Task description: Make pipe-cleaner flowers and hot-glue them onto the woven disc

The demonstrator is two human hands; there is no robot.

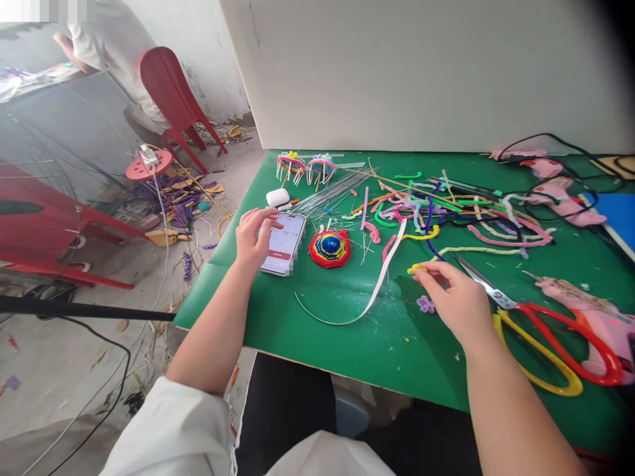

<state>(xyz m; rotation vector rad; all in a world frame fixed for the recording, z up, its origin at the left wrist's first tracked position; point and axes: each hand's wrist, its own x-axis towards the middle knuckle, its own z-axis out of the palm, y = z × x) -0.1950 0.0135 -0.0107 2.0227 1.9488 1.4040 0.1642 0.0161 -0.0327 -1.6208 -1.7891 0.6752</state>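
Observation:
My left hand (258, 235) hovers at the left edge of a phone (284, 248) with a timer on its screen; its fingers are bent, apart and hold nothing. Between thumb and fingertips my right hand (454, 294) pinches a small yellow pipe-cleaner piece (413, 269). A small purple pipe-cleaner flower (425, 304) lies just below that hand. Right of the phone lies a round disc (330, 249) with red, yellow and blue rings. A white ribbon-like strip (380, 284) curves across the table between disc and right hand.
Large scissors (506, 301) with red and yellow handles and a pink glue gun (590, 311) lie at the right. Pipe cleaners (446, 211) and thin wires (337, 188) spread behind. Two small decorated umbrellas (321, 165) stand at the back. Another person (114, 59) sits far left.

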